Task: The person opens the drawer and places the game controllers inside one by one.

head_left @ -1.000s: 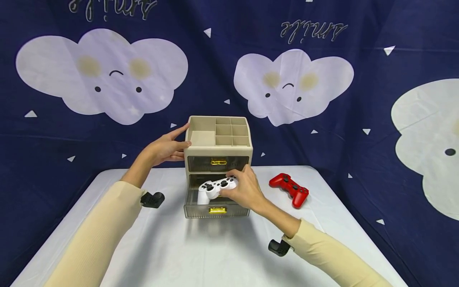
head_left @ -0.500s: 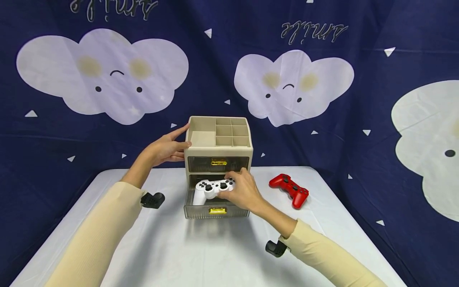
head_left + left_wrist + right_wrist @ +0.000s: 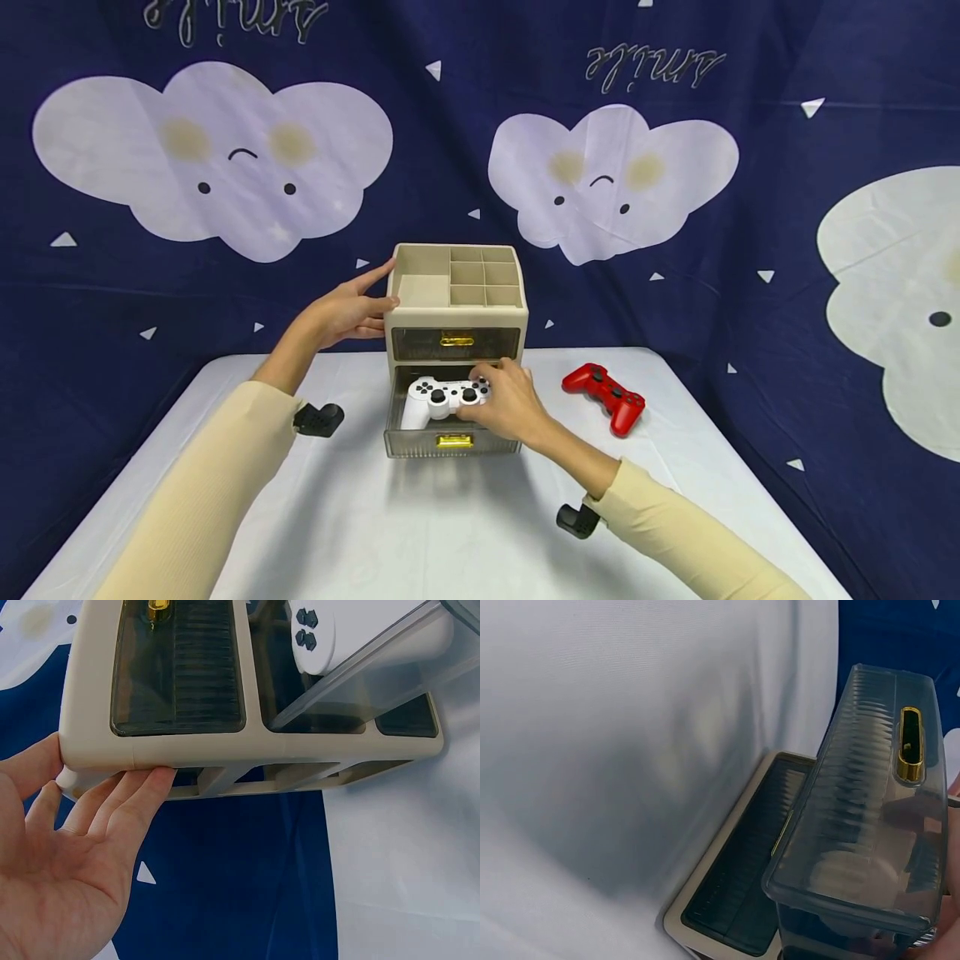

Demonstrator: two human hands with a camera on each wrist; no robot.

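A white game controller [image 3: 417,410] lies face up in the pulled-out smoky drawer [image 3: 412,446] of a cream desk organizer [image 3: 457,317]. My right hand [image 3: 513,404] pinches the controller's right end, thumb in front and fingers behind. Against the organizer's left side my left hand [image 3: 341,312] presses with extended fingers, its thumb at the upper front corner. In the left wrist view those fingertips [image 3: 161,780] touch the side wall, and part of the controller [image 3: 315,637] shows inside the drawer. The right wrist view has the drawer's gold handle [image 3: 910,746] close up, with the hand mostly hidden.
A red game controller [image 3: 606,396] lies on the white-covered table [image 3: 450,533], right of the organizer. Above the pulled-out drawer is a pushed-in drawer [image 3: 491,343]. Divided compartments [image 3: 468,272] form the organizer's top. A dark blue cloud-print curtain [image 3: 442,183] hangs behind.
The white controller has come down into the drawer, levelling out and shifting slightly left. My right hand has lowered with it; my left hand and the red controller have stayed put.
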